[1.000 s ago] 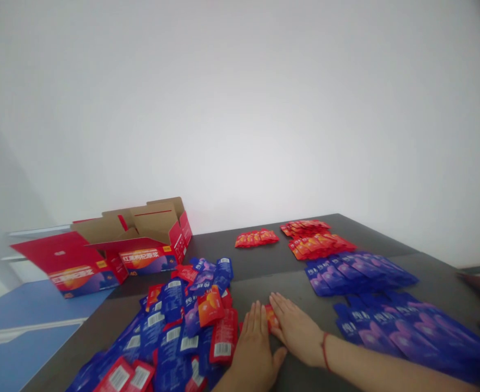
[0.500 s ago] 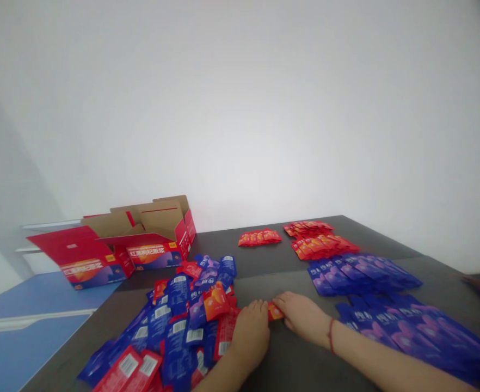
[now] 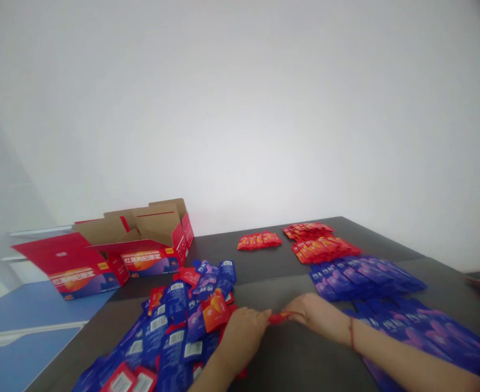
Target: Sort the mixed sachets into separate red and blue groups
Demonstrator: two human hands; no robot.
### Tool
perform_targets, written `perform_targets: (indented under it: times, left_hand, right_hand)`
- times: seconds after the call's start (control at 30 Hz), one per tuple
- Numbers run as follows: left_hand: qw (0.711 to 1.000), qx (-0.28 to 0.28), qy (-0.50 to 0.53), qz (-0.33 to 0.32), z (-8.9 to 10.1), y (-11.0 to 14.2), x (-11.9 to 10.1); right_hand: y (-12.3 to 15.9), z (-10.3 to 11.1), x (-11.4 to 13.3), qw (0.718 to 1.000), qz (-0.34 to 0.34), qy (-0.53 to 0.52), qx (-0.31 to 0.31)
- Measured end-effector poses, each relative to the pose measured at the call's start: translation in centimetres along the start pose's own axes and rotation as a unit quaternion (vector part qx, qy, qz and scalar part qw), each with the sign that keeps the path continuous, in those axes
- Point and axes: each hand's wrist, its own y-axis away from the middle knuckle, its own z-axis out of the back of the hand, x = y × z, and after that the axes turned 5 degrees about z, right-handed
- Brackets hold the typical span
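- Observed dark table [image 3: 262,286], partly covered.
- Found open red box [image 3: 148,262] at the table's far left.
- Noted mixed pile of blue and red packets [image 3: 172,332] in front of the box.
- Recorded blue packets [image 3: 360,277] in overlapping rows at right, red packets [image 3: 324,249] beyond.
- Saw left hand [image 3: 244,333] and right hand [image 3: 320,317] with fingers closed, gripping opposite ends of one small red packet [image 3: 279,318].
- Located small red packet between the hands, right of the pile.
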Motion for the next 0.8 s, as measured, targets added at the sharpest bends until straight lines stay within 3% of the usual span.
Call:
perform_targets:
  times: [0.1, 0.2, 0.4, 0.53, 0.6, 0.73, 0.77, 0.8]
  left_hand:
    - [0.992, -0.032, 0.107, 0.057, 0.4, -0.1, 0.1]
    - [0.956, -0.075, 0.256, 0.123, 0.1, -0.6, 0.1]
    - [0.885, -0.073, 0.422, 0.182, -1.2, -1.1, 0.5]
    - [0.853, -0.094, 0.472, 0.201, -2.1, -1.2, 0.7]
    - [0.821, -0.108, 0.52, 0.212, -3.0, -1.5, 0.6]
    - [0.727, -0.097, 0.619, 0.281, -5.5, -2.6, 0.2]
    - [0.719, -0.09, 0.621, 0.299, -5.9, -2.7, 0.1]
    - [0.73, -0.082, 0.607, 0.304, -6.3, -2.8, -0.1]
  right_hand:
    - [0.2, -0.1, -0.6, 0.979, -0.04, -0.199, -0.019]
    - [-0.1, -1.1, -0.7, 0.927, -0.125, -0.351, -0.049]
    - [-1.1, -1.9, 0.1, 0.884, -0.162, -0.422, -0.121]
    - [-1.0, -1.7, 0.7, 0.825, -0.164, -0.537, -0.057]
    - [-1.1, -1.1, 0.2, 0.803, -0.171, -0.571, -0.018]
    - [-2.8, 2.5, -3.6, 0.822, -0.24, -0.517, 0.008]
    - [-3.5, 3.8, -5.0, 0.835, -0.253, -0.489, -0.004]
    - [-4.4, 5.2, -6.4, 0.853, -0.254, -0.454, -0.04]
